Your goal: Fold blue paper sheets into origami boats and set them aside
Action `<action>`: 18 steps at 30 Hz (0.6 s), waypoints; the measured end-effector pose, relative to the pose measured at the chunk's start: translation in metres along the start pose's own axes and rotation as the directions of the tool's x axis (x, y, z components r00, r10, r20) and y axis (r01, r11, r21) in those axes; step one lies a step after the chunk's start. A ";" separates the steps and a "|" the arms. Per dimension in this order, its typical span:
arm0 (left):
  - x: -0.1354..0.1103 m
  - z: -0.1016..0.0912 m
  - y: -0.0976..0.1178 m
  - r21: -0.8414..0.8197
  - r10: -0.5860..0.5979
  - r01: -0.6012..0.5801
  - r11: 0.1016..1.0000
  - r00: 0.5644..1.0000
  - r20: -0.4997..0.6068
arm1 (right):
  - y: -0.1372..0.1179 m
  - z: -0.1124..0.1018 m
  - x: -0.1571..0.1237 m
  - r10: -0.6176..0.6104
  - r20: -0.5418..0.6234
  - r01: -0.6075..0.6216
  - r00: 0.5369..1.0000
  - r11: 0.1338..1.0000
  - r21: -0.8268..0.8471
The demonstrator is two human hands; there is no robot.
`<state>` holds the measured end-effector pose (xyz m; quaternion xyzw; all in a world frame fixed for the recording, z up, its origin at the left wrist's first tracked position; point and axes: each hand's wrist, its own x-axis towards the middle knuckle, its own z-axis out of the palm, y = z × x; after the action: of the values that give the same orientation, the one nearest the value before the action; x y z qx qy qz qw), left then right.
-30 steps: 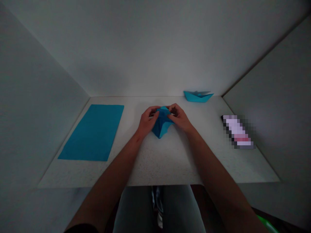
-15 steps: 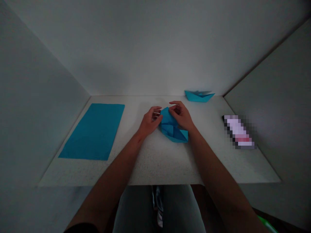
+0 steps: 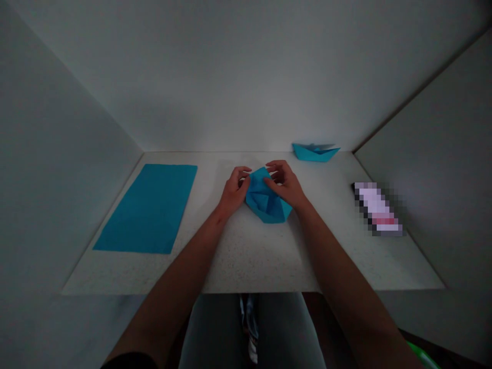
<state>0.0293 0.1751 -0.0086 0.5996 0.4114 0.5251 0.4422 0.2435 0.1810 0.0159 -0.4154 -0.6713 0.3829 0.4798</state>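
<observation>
Shifted slightly left since half a second ago, the folded paper [image 3: 269, 210] is now at the middle of the bench [image 3: 246, 261], its hollow facing up. The left hand [image 3: 235, 188] has its thumb at the paper's left edge, the right hand [image 3: 283, 183] its thumb on the upper flap; both sets of fingers are bent, but I can't tell whether they grip. A blue sheet [image 3: 148, 210] lies left, a boat [image 3: 315, 154] stands near the back wall [image 3: 230, 102], and a phone [image 3: 378, 210] lies right
</observation>
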 end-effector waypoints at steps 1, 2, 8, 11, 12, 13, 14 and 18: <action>0.000 0.000 0.000 -0.008 -0.006 0.006 1.000 1.000 -0.001 | 0.002 0.000 0.000 0.019 0.021 -0.019 1.000 1.000 0.015; 0.000 0.000 0.000 -0.016 -0.013 0.013 1.000 1.000 -0.001 | 0.004 0.000 0.000 0.041 0.041 -0.042 0.998 0.999 0.023; 0.001 -0.001 0.004 -0.012 -0.046 0.047 0.999 0.998 0.048 | 0.010 0.000 0.003 0.076 0.070 -0.081 0.995 0.994 0.072; 0.000 -0.001 0.004 -0.015 -0.058 0.059 0.998 0.997 0.054 | 0.006 0.000 0.002 0.057 0.072 -0.063 0.996 0.994 0.087; 0.000 -0.001 0.005 -0.017 -0.060 0.061 0.998 0.997 0.054 | 0.005 0.001 0.002 0.050 0.072 -0.056 0.996 0.995 0.087; -0.001 0.000 0.005 -0.015 -0.061 0.062 0.998 0.997 0.056 | 0.004 0.001 0.001 0.043 0.072 -0.049 0.997 0.995 0.085; -0.001 0.000 0.006 -0.011 -0.059 0.060 0.998 0.997 0.057 | 0.002 0.001 0.001 0.037 0.073 -0.042 0.997 0.996 0.081; -0.003 0.001 0.011 0.019 -0.057 0.056 0.998 0.997 0.052 | -0.002 0.000 0.000 0.019 0.093 -0.024 0.995 0.998 0.054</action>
<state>0.0300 0.1691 0.0006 0.6052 0.4208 0.4930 0.4623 0.2426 0.1804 0.0177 -0.3909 -0.6776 0.4251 0.4553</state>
